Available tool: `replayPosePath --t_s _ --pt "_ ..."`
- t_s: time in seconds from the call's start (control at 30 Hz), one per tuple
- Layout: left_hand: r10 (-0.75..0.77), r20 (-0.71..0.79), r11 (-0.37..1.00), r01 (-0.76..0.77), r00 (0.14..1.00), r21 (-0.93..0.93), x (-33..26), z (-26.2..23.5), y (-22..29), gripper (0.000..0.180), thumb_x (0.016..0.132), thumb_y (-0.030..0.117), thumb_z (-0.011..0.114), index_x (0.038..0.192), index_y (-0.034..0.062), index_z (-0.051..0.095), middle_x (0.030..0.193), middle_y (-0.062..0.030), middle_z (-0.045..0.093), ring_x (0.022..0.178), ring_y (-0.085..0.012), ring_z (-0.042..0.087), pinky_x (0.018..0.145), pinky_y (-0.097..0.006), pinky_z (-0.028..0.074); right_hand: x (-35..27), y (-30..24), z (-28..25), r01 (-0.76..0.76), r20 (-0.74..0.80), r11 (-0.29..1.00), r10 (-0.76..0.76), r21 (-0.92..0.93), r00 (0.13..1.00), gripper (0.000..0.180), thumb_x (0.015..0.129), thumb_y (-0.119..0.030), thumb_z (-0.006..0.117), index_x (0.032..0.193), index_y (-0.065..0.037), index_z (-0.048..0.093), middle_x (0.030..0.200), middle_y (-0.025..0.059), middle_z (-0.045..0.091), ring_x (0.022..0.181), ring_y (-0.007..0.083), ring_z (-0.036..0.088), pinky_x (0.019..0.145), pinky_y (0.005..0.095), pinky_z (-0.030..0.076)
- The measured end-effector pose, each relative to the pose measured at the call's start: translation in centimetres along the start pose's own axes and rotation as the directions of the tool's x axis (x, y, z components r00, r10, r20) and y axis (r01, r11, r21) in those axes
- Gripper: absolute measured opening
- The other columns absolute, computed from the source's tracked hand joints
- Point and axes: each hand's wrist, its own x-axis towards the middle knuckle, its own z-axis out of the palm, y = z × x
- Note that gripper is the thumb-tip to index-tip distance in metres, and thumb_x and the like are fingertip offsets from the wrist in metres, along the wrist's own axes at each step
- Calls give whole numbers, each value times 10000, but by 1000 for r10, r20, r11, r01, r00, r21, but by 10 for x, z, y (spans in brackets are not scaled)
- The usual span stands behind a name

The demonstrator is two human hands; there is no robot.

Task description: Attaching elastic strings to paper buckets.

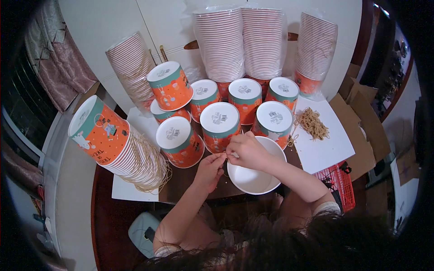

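Observation:
My left hand (pixel 210 171) and my right hand (pixel 247 152) meet with pinched fingertips at the middle of the table. Whatever is between the fingers is too small to make out. Just under my right hand and wrist stands an open paper bucket (pixel 257 178), white inside, its mouth facing up. Right behind my hands, an upside-down orange and green paper bucket (pixel 220 118) shows its white base. Another upside-down bucket (pixel 174 134) stands to the left of it, and a third bucket (pixel 275 117) to the right.
At left leans a nested stack of buckets (pixel 106 131) with tan cords (pixel 151 176) hanging around it. A pile of tan cord (pixel 313 123) lies on a white sheet (pixel 323 151) at right. Tall wrapped bucket stacks (pixel 219 43) line the back. A cardboard box (pixel 361 122) and red basket (pixel 347 187) stand at right.

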Motion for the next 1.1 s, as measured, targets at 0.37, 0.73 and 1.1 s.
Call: replayPosePath --t_s 0.37,0.73,1.1 --pt "644 152 439 -525 750 729 4 4 -6 56 735 63 610 771 28 584 832 -25 469 676 -95 467 591 -210 390 -1 11 3 -287 224 883 215 371 951 131 647 -157 596 688 -37 563 650 73 545 602 193 545 540 320 420" --pt "690 172 379 -554 703 741 4 3 -2 74 698 59 621 757 30 586 803 -63 459 659 -131 479 564 -233 395 2 12 -8 -435 352 732 279 525 894 172 676 -168 616 731 -9 580 676 85 567 628 152 551 579 268 437" --pt "727 260 267 -610 636 746 4 2 -4 78 704 60 621 764 39 576 817 -36 455 639 -97 445 563 -207 372 2 19 1 -561 462 615 333 554 822 166 685 -158 587 724 4 585 695 76 573 632 174 561 597 277 444"
